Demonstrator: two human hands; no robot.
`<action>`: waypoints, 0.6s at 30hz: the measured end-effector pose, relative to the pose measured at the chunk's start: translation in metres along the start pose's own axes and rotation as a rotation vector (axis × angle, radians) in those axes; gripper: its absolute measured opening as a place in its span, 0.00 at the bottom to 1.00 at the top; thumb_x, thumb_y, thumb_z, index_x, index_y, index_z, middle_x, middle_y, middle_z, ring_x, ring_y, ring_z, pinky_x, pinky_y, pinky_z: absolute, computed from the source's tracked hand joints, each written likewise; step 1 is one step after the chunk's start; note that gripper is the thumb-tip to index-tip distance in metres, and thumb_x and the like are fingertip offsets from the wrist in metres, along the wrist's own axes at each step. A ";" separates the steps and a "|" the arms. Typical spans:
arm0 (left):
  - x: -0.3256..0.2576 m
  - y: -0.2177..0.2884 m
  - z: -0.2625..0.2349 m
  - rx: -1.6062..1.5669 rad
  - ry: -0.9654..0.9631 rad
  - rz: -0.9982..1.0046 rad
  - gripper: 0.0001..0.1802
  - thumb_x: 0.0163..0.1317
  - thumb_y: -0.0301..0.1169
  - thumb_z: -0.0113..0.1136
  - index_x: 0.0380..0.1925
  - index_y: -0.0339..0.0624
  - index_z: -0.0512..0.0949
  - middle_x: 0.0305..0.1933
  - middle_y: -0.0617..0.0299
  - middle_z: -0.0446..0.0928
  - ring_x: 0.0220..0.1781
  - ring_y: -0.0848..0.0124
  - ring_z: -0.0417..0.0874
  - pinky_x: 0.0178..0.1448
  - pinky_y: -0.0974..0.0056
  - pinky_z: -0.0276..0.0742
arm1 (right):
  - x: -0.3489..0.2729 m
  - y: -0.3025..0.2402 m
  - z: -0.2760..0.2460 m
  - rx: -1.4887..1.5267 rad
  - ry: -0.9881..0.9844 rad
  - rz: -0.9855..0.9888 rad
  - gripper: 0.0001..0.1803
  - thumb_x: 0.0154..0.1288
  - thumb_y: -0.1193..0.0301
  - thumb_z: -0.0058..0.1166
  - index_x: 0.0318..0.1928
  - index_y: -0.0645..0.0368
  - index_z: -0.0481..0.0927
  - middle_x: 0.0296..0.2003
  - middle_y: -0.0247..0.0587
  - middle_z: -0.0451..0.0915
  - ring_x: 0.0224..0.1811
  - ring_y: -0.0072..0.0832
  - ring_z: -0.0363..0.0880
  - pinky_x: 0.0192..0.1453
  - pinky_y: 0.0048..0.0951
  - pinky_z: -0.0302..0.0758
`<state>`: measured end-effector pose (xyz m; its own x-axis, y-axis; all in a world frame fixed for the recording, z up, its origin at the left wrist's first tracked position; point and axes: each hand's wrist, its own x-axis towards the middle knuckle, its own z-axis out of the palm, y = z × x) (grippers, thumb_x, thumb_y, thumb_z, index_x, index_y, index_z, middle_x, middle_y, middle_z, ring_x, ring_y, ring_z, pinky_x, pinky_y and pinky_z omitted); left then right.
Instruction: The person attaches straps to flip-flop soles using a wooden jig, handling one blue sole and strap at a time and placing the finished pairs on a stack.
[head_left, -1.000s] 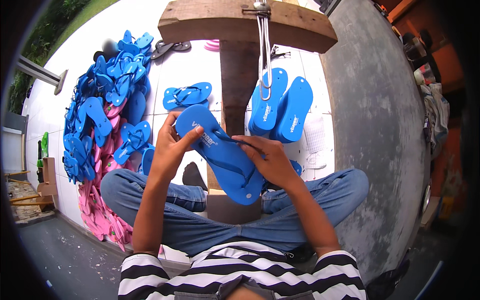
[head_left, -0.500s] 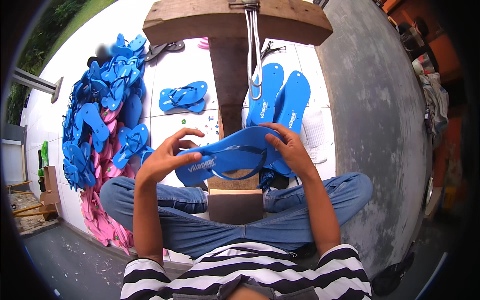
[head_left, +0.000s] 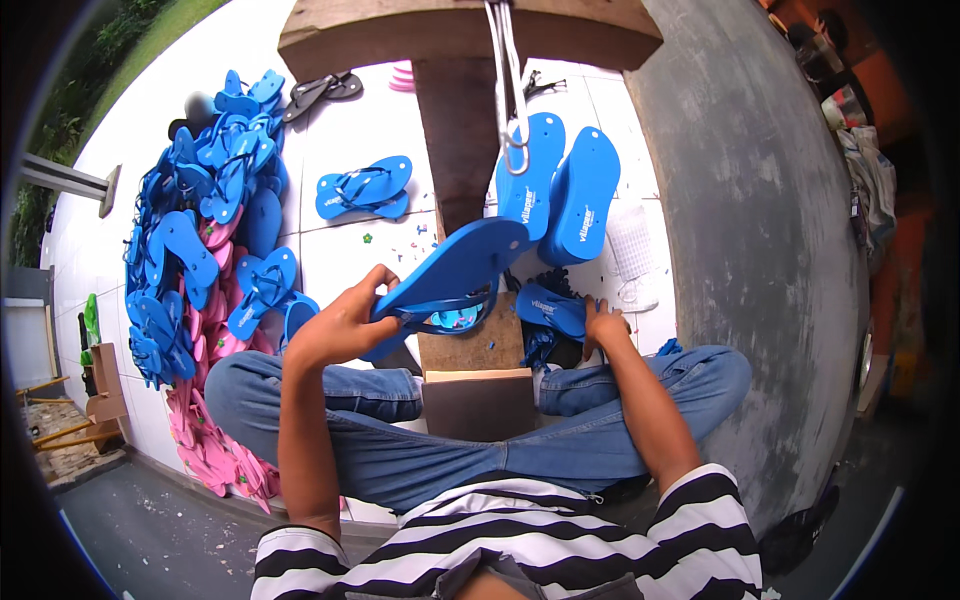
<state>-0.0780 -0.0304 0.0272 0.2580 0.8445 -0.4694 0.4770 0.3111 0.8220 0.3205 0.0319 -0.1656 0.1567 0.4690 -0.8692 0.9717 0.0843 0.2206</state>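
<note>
My left hand grips the heel end of a blue flip-flop, held tilted with its sole up and its strap hanging underneath, above a wooden block between my knees. My right hand rests on the floor by my right knee, touching the edge of a loose blue sole. Two strapless blue soles lean upright against the wooden post just beyond, beside a hanging metal hook.
A big heap of blue flip-flops over pink ones lies on the white tiles at my left. One finished blue pair sits apart. A grey concrete wall rises at the right. A wooden bench top crosses the far side.
My right hand let go of the flip-flop and dropped to the loose sole on the floor. My left hand alone now holds the flip-flop, swung so its toe points up right.
</note>
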 end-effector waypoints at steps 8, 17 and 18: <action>0.020 -0.001 0.069 -0.738 -0.085 0.124 0.47 0.52 0.28 0.56 0.75 0.40 0.53 0.62 0.51 0.72 0.62 0.65 0.72 0.69 0.60 0.63 | 0.045 0.008 0.045 0.025 0.330 -0.235 0.71 0.32 0.57 0.83 0.73 0.52 0.46 0.68 0.49 0.61 0.72 0.50 0.62 0.60 0.79 0.66; 0.006 -0.015 0.121 -1.040 -0.002 0.115 0.29 0.71 0.41 0.58 0.65 0.39 0.62 0.56 0.49 0.78 0.54 0.60 0.84 0.55 0.58 0.82 | -0.116 -0.025 -0.027 0.034 0.375 -0.433 0.60 0.35 0.51 0.79 0.68 0.53 0.58 0.59 0.47 0.69 0.68 0.46 0.63 0.65 0.78 0.60; 0.006 -0.015 0.124 -1.049 0.029 0.115 0.29 0.72 0.41 0.56 0.65 0.38 0.62 0.56 0.49 0.78 0.53 0.60 0.84 0.54 0.58 0.82 | -0.134 -0.022 -0.036 0.075 0.380 -0.484 0.58 0.35 0.51 0.79 0.67 0.55 0.60 0.57 0.48 0.69 0.67 0.47 0.63 0.66 0.74 0.62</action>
<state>0.0202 -0.0836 -0.0283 0.2289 0.8986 -0.3743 -0.5182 0.4380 0.7346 0.2714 -0.0018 -0.0380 -0.3655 0.6743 -0.6417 0.9288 0.3100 -0.2032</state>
